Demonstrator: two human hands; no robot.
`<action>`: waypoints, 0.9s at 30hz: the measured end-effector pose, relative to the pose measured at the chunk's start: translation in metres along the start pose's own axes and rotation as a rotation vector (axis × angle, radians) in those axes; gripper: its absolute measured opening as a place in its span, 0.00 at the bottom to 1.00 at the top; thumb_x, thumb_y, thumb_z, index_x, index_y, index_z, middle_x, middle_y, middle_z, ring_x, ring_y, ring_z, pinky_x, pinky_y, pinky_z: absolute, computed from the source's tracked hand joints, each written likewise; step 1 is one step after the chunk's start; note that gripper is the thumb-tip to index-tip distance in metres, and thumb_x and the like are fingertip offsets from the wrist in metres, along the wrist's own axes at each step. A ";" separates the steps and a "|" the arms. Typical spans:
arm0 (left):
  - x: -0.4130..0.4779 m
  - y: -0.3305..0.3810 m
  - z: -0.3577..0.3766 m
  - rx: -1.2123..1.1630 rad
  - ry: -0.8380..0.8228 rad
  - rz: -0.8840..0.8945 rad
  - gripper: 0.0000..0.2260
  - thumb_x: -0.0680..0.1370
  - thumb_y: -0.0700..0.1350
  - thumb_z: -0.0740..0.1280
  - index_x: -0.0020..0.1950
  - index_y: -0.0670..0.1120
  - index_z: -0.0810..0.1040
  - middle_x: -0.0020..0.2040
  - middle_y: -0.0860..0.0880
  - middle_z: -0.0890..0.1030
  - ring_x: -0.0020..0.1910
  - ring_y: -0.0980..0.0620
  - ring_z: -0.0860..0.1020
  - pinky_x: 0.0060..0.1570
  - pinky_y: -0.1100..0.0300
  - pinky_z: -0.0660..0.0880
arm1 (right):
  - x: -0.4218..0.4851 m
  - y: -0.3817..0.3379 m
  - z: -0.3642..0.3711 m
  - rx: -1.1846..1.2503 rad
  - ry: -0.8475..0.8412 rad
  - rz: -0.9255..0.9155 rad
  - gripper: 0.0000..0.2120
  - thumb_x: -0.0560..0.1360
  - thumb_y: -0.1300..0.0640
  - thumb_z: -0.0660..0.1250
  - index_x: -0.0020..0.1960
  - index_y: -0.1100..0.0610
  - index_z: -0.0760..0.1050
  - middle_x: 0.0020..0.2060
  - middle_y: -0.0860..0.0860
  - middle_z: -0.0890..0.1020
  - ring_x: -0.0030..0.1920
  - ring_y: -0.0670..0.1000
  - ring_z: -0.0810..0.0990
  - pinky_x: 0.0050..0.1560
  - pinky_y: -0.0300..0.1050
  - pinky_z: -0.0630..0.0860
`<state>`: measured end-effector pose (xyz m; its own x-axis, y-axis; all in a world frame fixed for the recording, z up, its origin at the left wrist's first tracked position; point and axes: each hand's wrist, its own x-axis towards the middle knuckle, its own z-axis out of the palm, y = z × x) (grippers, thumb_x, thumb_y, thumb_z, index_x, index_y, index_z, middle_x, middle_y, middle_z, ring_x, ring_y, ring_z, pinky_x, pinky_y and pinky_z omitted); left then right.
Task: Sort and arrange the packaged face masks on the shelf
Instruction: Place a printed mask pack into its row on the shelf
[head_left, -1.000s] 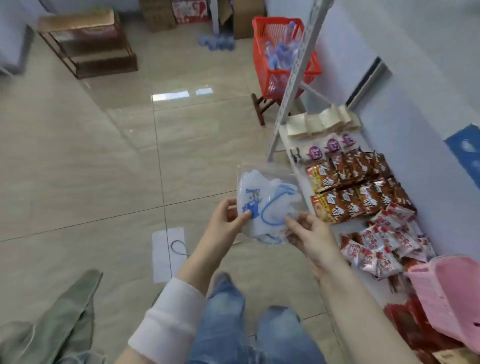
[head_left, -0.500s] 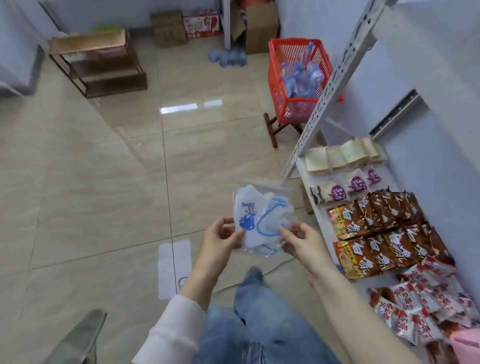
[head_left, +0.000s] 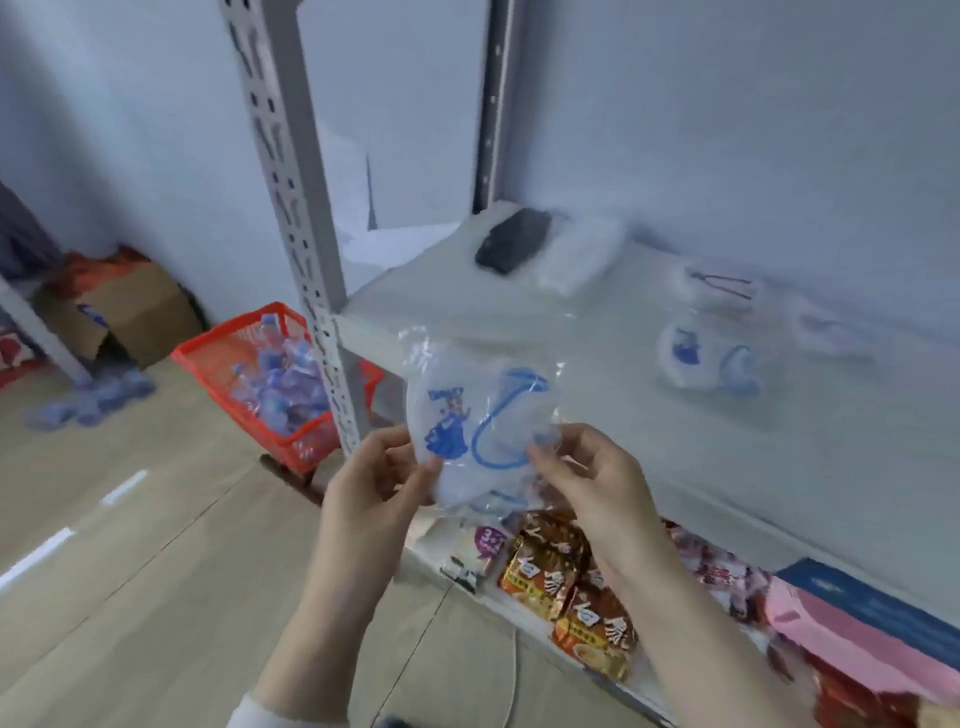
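Both hands hold one packaged face mask (head_left: 480, 415), white with a blue cartoon print and blue ear loops, in a clear bag. My left hand (head_left: 371, 486) pinches its lower left edge and my right hand (head_left: 587, 475) its lower right edge, just in front of the pale shelf (head_left: 597, 415). On that shelf lie a matching blue-print mask (head_left: 701, 358), a black packaged mask (head_left: 514, 239), a white packaged mask (head_left: 582, 257), and another clear-bagged mask (head_left: 722, 286) with dark loops near the wall.
A perforated grey upright (head_left: 296, 208) stands left of the shelf. Below, a lower shelf carries orange-brown snack packets (head_left: 561, 577) and a pink basket (head_left: 852, 634). A red basket (head_left: 270, 384) of bottles sits on the floor, with a cardboard box (head_left: 124, 306) behind it.
The view has swung up from the floor and lower shelf to the upper shelf. My hands have raised the same packaged mask toward that shelf, still gripping it on both sides.
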<state>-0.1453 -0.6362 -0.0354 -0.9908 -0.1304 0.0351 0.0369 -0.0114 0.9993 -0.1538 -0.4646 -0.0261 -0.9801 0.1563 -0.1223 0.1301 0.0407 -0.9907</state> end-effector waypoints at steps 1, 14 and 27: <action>0.017 0.003 0.008 0.026 -0.068 0.012 0.05 0.74 0.38 0.69 0.45 0.48 0.78 0.32 0.56 0.80 0.32 0.57 0.76 0.35 0.67 0.73 | 0.006 -0.004 -0.006 0.001 0.072 0.000 0.05 0.71 0.54 0.71 0.45 0.54 0.78 0.35 0.46 0.81 0.37 0.46 0.80 0.43 0.41 0.78; 0.130 0.026 0.193 0.254 -0.578 0.069 0.09 0.75 0.44 0.69 0.51 0.48 0.70 0.42 0.46 0.80 0.37 0.50 0.78 0.31 0.72 0.70 | 0.071 -0.031 -0.129 0.008 0.831 -0.008 0.08 0.72 0.64 0.70 0.50 0.60 0.76 0.33 0.50 0.77 0.26 0.43 0.76 0.35 0.34 0.76; 0.146 0.004 0.253 0.605 -0.525 0.060 0.12 0.75 0.43 0.68 0.56 0.39 0.75 0.53 0.44 0.76 0.55 0.46 0.73 0.40 0.68 0.60 | 0.125 -0.005 -0.180 -0.374 0.847 0.194 0.14 0.68 0.59 0.73 0.51 0.60 0.77 0.33 0.47 0.77 0.39 0.52 0.80 0.49 0.45 0.75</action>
<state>-0.3225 -0.4045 -0.0221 -0.9267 0.3712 -0.0585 0.1639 0.5394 0.8259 -0.2500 -0.2676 -0.0256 -0.5206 0.8522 -0.0531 0.4628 0.2293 -0.8563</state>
